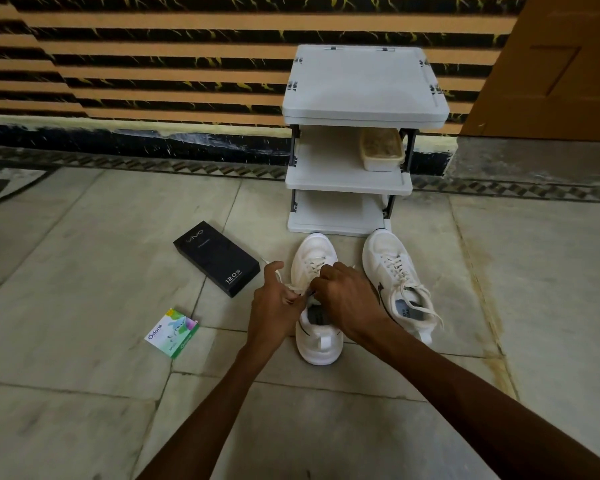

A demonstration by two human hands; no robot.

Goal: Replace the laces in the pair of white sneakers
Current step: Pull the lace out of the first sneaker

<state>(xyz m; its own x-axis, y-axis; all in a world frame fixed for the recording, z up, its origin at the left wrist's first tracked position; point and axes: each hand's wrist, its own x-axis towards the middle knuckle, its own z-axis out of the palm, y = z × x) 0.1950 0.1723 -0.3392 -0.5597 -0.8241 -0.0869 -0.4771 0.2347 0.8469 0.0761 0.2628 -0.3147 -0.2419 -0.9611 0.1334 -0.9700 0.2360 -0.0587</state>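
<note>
1. white rack [364,84] is standing far, against the wall, with a tub [381,148] sitting on its middle shelf.
2. right sneaker [392,268] is lying on the floor just in front of the rack, laced, ends trailing loose.
3. left sneaker [317,344] is sitting beside it, toe pointing far, under both hands.
4. black box [216,258] is lying left of the sneakers.
5. left hand [274,306] and right hand [343,299] are curling their fingers tight, pinching the lace [314,266] at the left sneaker's upper eyelets.
6. small green box [172,332] is lying near-left.

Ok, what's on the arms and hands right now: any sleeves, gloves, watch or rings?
Nothing worn shows. The left hand and right hand are bare: no gloves, no visible rings. The left forearm and right forearm are uncovered to the frame edge, with no sleeve, watch or band.
</note>
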